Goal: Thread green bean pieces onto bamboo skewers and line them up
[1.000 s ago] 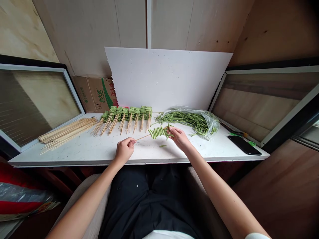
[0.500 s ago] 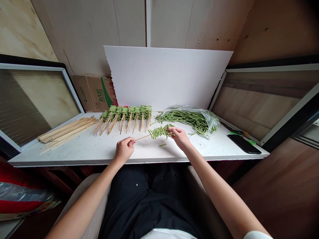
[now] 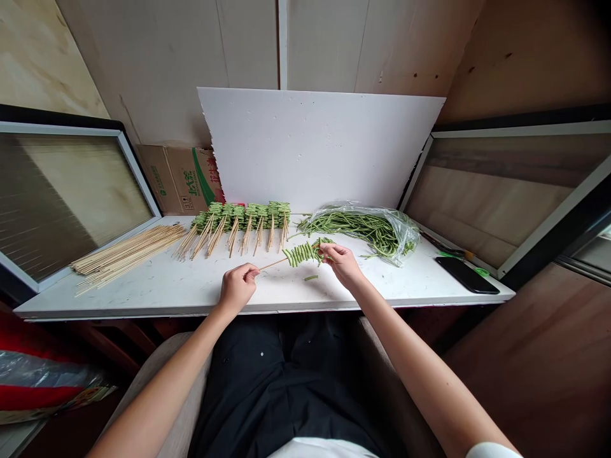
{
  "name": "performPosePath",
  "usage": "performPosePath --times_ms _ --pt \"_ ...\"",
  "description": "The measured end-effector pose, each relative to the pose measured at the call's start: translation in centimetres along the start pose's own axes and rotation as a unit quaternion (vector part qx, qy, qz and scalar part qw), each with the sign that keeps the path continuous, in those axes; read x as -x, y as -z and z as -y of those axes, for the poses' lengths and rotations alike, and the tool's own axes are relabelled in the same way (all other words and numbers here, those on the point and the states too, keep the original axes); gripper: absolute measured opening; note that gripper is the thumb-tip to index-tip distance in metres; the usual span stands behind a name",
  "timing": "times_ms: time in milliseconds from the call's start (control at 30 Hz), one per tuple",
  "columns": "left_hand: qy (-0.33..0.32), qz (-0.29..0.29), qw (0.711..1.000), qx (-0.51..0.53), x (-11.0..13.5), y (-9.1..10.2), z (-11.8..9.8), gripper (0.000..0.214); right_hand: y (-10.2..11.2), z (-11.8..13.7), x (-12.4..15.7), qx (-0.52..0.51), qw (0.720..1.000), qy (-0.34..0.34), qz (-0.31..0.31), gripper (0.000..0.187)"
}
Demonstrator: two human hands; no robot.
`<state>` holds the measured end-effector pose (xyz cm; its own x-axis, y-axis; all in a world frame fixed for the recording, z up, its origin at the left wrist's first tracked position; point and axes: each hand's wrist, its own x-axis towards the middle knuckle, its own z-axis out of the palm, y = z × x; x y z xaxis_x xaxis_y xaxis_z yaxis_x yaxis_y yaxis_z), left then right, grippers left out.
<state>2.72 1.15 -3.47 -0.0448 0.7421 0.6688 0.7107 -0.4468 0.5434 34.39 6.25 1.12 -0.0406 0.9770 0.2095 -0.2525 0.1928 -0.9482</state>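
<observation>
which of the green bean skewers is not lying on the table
The bean skewer in front, held above the table between the left hand and right hand; the finished skewers lie in a row behind it.

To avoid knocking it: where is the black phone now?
In the head view, the black phone lies on the right end of the white table, right of the bag of green beans.

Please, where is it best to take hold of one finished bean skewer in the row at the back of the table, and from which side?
Pinch the bare bamboo end of a finished bean skewer, coming from the near side. The sticks point toward the person and fan apart, while the bean ends lie packed together close to the white board.
</observation>
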Motion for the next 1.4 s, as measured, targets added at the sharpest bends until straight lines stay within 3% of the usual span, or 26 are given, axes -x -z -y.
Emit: performPosePath --times_ms 467,700,1400 --pt "0.001 -0.015 1.0 -0.007 -0.2 0.0 -0.4 0.021 -0.5 -0.3 0.1 -0.035 0.999 -0.018 -0.027 0.043" --pt "-0.011 -0.022 0.999 -0.027 0.0 0.1 -0.5 0.023 -1.0 -0.9 0.2 -0.009 0.999 0.012 -0.042 0.039" --pt "-0.012 -0.01 1.0 -0.024 0.0 0.2 -0.1 0.022 -1.3 -1.5 0.6 -0.002 0.999 0.039 -0.026 0.037"
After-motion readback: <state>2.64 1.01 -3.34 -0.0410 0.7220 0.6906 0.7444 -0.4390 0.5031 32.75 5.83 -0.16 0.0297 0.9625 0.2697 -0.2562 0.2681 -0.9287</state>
